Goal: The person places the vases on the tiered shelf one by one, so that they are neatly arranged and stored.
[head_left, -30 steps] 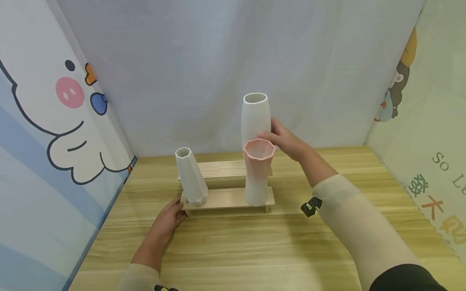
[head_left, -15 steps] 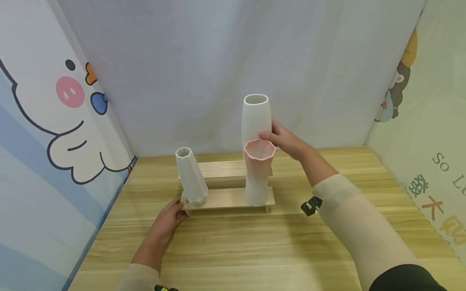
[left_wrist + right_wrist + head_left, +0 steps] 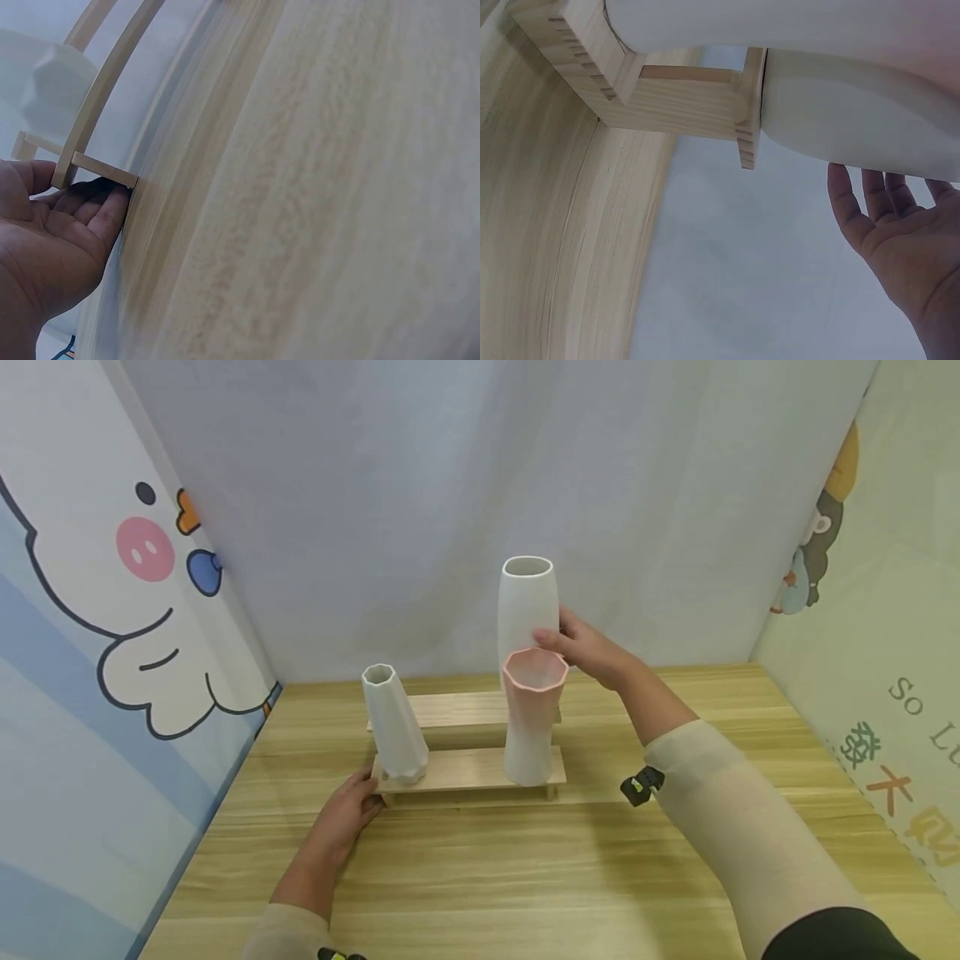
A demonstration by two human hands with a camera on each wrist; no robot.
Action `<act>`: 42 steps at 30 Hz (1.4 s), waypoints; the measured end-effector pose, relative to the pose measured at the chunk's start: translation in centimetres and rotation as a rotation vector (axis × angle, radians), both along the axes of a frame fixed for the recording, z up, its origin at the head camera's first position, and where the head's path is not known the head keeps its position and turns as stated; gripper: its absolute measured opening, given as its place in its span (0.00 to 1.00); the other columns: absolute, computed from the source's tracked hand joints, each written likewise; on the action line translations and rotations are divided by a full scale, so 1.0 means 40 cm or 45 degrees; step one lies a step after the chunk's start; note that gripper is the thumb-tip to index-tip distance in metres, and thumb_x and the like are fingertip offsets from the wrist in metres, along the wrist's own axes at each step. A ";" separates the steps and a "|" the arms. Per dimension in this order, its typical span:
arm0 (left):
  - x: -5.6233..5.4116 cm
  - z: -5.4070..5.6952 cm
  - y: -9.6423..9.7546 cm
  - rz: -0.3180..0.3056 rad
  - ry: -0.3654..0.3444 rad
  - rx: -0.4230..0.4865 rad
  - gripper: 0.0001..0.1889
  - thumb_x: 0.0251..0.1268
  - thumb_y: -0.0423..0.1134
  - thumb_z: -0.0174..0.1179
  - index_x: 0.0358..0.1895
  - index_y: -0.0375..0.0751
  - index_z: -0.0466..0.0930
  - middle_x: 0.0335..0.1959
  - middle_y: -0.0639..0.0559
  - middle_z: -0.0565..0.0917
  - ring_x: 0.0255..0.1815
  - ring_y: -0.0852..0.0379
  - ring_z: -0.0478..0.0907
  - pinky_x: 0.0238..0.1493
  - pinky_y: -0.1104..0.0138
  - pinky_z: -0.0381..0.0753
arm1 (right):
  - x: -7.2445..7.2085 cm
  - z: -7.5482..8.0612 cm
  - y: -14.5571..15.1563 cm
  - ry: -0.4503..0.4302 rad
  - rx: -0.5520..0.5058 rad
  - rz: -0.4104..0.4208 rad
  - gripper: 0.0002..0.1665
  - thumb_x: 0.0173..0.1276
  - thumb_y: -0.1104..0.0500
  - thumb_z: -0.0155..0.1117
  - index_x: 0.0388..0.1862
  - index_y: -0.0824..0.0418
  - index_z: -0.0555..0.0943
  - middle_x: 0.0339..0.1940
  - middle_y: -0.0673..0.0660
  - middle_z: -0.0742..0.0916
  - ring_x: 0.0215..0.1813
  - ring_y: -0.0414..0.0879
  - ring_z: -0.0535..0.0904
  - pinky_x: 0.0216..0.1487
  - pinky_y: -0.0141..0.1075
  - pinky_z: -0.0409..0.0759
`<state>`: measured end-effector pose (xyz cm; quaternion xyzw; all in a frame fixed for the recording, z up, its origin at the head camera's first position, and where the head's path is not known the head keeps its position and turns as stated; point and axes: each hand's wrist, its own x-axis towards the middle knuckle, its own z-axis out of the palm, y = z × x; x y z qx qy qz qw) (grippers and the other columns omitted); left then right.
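Note:
My left hand (image 3: 347,810) holds the left front end of a two-step wooden stand (image 3: 465,767). In the left wrist view its thumb is at the shelf end and its fingers (image 3: 109,214) bend in by the leg. At the back right, my right hand (image 3: 588,650) grips a tall white vase (image 3: 525,606), thumb in front and other fingers mostly hidden behind. The vase is upright, its base right at the upper shelf in the right wrist view. A pink-and-white vase (image 3: 529,727) on the lower step hides its lower part. A slim white faceted vase (image 3: 395,727) leans at the lower step's left end.
The stand is on a wood-grain table (image 3: 480,877). A pale grey curtain (image 3: 390,527) hangs behind. Cartoon-printed sheets enclose the left (image 3: 67,693) and right (image 3: 885,610) sides.
The tall white vase and my right hand have come down very slightly. My left hand, the stand and the other two vases stay in place.

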<state>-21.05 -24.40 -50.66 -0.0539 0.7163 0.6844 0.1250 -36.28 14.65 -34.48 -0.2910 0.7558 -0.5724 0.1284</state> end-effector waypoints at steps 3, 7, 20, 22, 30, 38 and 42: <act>-0.001 -0.001 0.001 -0.003 0.003 -0.010 0.30 0.82 0.47 0.36 0.78 0.37 0.46 0.77 0.37 0.54 0.76 0.41 0.56 0.76 0.53 0.59 | -0.001 0.000 0.000 0.008 -0.005 0.000 0.42 0.68 0.34 0.56 0.73 0.51 0.56 0.61 0.61 0.74 0.58 0.56 0.75 0.50 0.46 0.81; -0.002 -0.002 0.003 -0.009 0.005 -0.011 0.30 0.82 0.47 0.37 0.78 0.37 0.46 0.77 0.38 0.54 0.76 0.42 0.57 0.76 0.54 0.59 | -0.001 -0.004 -0.001 0.016 -0.013 -0.009 0.44 0.68 0.33 0.56 0.74 0.51 0.56 0.62 0.60 0.74 0.60 0.56 0.74 0.55 0.49 0.79; -0.013 -0.004 0.003 -0.001 0.005 0.012 0.30 0.82 0.45 0.37 0.78 0.34 0.46 0.77 0.35 0.54 0.76 0.41 0.57 0.75 0.54 0.60 | 0.004 -0.021 0.008 -0.018 -0.003 -0.047 0.43 0.73 0.34 0.49 0.78 0.51 0.52 0.69 0.59 0.71 0.68 0.57 0.69 0.66 0.58 0.70; -0.015 -0.005 0.003 0.011 0.000 0.026 0.30 0.82 0.44 0.37 0.78 0.35 0.46 0.77 0.35 0.54 0.76 0.41 0.57 0.75 0.53 0.60 | 0.007 -0.023 0.013 -0.021 0.021 -0.072 0.46 0.73 0.31 0.46 0.79 0.52 0.50 0.72 0.60 0.68 0.70 0.57 0.67 0.67 0.58 0.69; -0.031 -0.002 0.000 0.066 0.006 0.038 0.30 0.81 0.45 0.40 0.79 0.39 0.46 0.76 0.38 0.58 0.73 0.43 0.62 0.72 0.58 0.67 | 0.032 -0.041 0.059 0.037 0.028 -0.202 0.51 0.71 0.25 0.36 0.80 0.55 0.47 0.77 0.64 0.63 0.75 0.61 0.61 0.71 0.60 0.65; -0.011 0.068 -0.050 0.128 0.112 -0.153 0.36 0.78 0.59 0.39 0.80 0.50 0.40 0.80 0.52 0.53 0.78 0.48 0.55 0.77 0.52 0.58 | 0.124 -0.065 0.158 0.163 0.118 -0.315 0.35 0.82 0.44 0.34 0.81 0.51 0.42 0.80 0.58 0.57 0.79 0.58 0.54 0.76 0.60 0.55; 0.004 0.125 -0.064 0.191 0.199 -0.400 0.40 0.73 0.68 0.37 0.80 0.59 0.37 0.81 0.59 0.47 0.79 0.47 0.50 0.77 0.47 0.53 | 0.190 -0.068 0.194 0.237 0.152 -0.389 0.35 0.82 0.46 0.36 0.81 0.49 0.41 0.80 0.55 0.55 0.79 0.57 0.53 0.75 0.62 0.54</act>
